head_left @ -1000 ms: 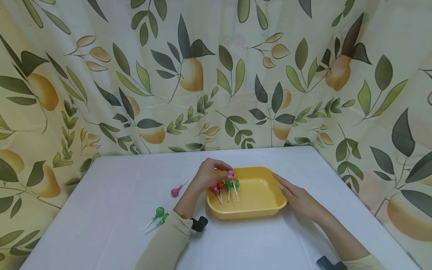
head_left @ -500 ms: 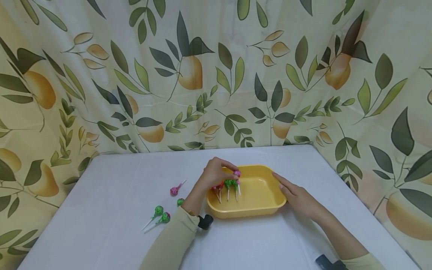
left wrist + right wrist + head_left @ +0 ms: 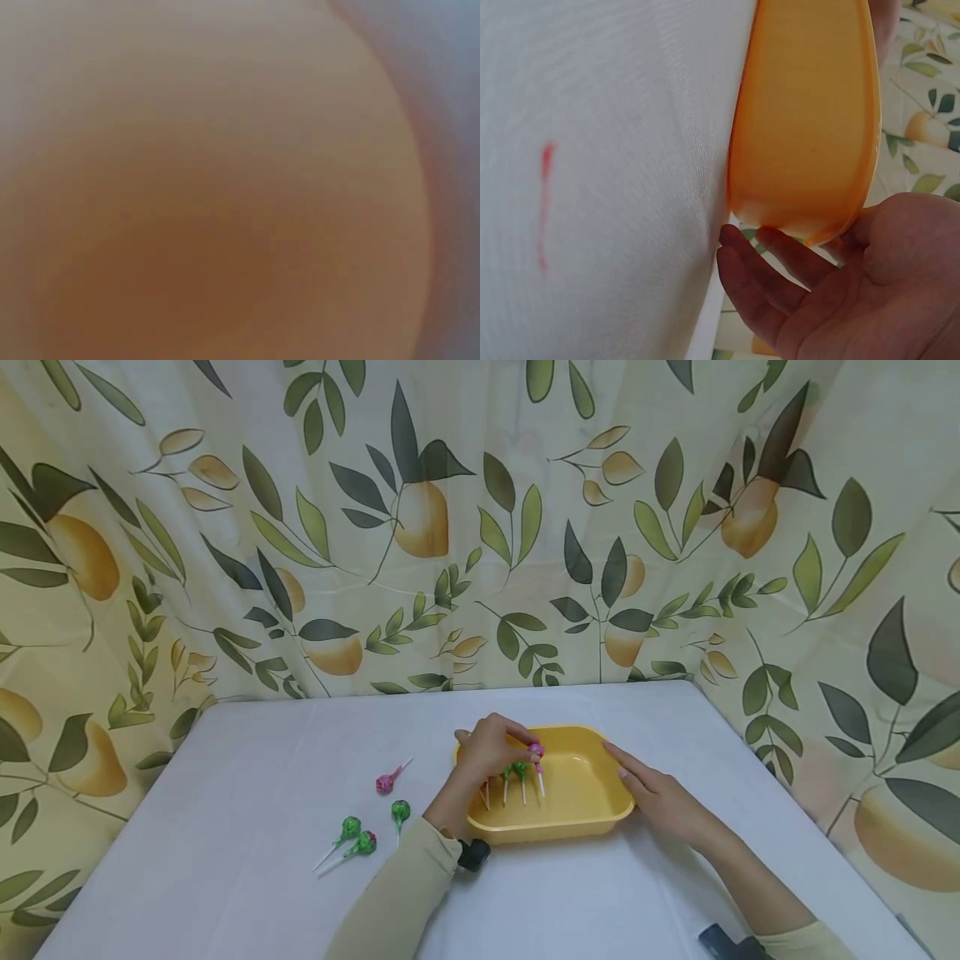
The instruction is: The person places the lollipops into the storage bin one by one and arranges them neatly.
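My left hand (image 3: 491, 747) is above the left part of a yellow plastic tray (image 3: 551, 837). It pinches a pink-wrapped lollipop (image 3: 536, 750) by its head, the stick hanging down into the tray. Inside, green lollipops (image 3: 520, 769) stand beside it in a row with their sticks toward me. Other lollipops at the row's left end are mostly hidden by the hand. Against the tray's right end lies my right hand (image 3: 671, 806); in the right wrist view its relaxed fingers (image 3: 799, 259) touch the outer wall. The left wrist view is only a blur.
Left of the tray on the white-covered table (image 3: 247, 793) lie a pink lollipop (image 3: 385, 784) and several green ones, among them one green lollipop (image 3: 401, 811) close to the left forearm. A leaf-and-fruit patterned curtain (image 3: 465, 610) surrounds the table's far side.
My left hand has shifted right along the tray with the pink lollipop. A green lollipop on the table has come out from behind the forearm. The right hand stays at the tray's end.
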`<act>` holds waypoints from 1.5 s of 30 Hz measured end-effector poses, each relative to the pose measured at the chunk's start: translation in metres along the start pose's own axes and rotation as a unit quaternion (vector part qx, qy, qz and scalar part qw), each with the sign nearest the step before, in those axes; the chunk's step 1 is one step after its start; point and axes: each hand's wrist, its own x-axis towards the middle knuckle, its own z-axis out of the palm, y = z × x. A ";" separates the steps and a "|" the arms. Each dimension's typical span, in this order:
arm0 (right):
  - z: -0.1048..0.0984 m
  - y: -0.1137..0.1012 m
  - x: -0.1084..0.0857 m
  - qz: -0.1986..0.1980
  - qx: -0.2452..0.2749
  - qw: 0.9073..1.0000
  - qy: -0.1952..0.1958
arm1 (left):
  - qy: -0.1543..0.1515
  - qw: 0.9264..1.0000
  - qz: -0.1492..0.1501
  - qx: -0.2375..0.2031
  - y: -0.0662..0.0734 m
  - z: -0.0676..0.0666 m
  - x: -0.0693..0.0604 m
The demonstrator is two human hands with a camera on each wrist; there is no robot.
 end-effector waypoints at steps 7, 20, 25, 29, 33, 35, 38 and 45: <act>0.002 -0.003 0.001 0.006 0.003 1.000 -0.002 | 0.012 1.000 -0.004 0.012 0.005 0.005 -0.003; 0.001 -0.001 0.001 0.006 -0.004 1.000 -0.002 | 0.034 0.995 0.022 0.096 0.000 0.021 0.001; 0.001 -0.002 0.001 0.009 -0.007 1.000 -0.002 | 0.038 0.992 0.020 0.123 0.000 0.025 0.004; 0.001 -0.002 0.001 0.010 -0.006 1.000 -0.003 | 0.038 0.989 0.016 0.140 0.000 0.026 0.005; 0.001 -0.001 0.001 0.015 -0.001 1.000 -0.007 | 0.032 0.989 0.008 0.142 0.001 0.028 0.005; 0.001 -0.001 0.001 0.015 0.000 1.000 -0.008 | 0.029 0.990 0.004 0.141 0.002 0.028 0.005; 0.001 -0.001 0.000 0.014 0.003 1.000 -0.009 | 0.028 0.990 0.002 0.141 0.002 0.027 0.004; 0.001 -0.003 0.001 0.009 -0.001 1.000 -0.007 | 0.036 0.992 0.015 0.124 0.002 0.023 0.002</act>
